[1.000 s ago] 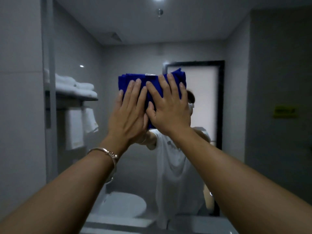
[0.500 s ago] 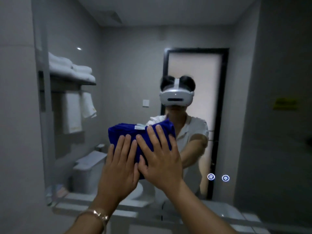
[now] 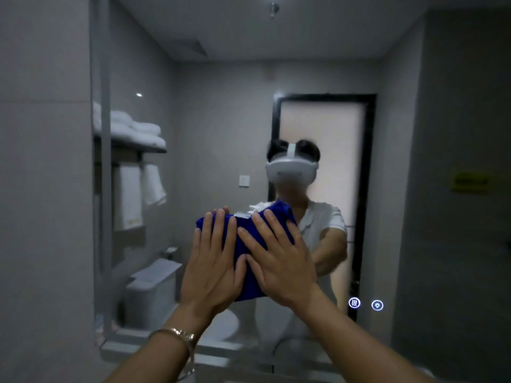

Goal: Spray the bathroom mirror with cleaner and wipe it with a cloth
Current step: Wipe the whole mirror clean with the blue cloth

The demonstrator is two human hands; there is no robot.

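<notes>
Cloth: I see the blue cloth (image 3: 246, 244) folded into a thick pad, flat against the mirror (image 3: 221, 106), low on the glass and roughly midway between its left and right edges.

Left hand: my left hand (image 3: 211, 268) lies palm-flat on the left part of the pad, fingers (image 3: 218, 230) spread wide and straight, pressing, not pinching. A bracelet (image 3: 177, 334) sits on that wrist.

Right hand: my right hand (image 3: 279, 268) lies the same way on the right part, fingers splayed; its thumb side touches the left hand near the pad's middle.

Feel of the cloth: I judge it soft, light and limp. It will keep its fold only while something pins it (a white tag (image 3: 243, 215) shows at the top edge, so the layers are loose there). Damp, it should drag on the glass; dry, it should slide easily.

Where to hold: flat palms over the middle of the pad look right to me, with fingertips toward its upper edge so that edge does not roll under on an upward stroke.

Feel of the mirror: hard, smooth, rigid and breakable; I would press evenly and not lean on it.

Watch for: the two lit touch icons (image 3: 365, 304) near the mirror's lower right corner; a wipe across them might switch something.

Sprayer: not in sight, and I cannot tell whether the glass is wet.
</notes>
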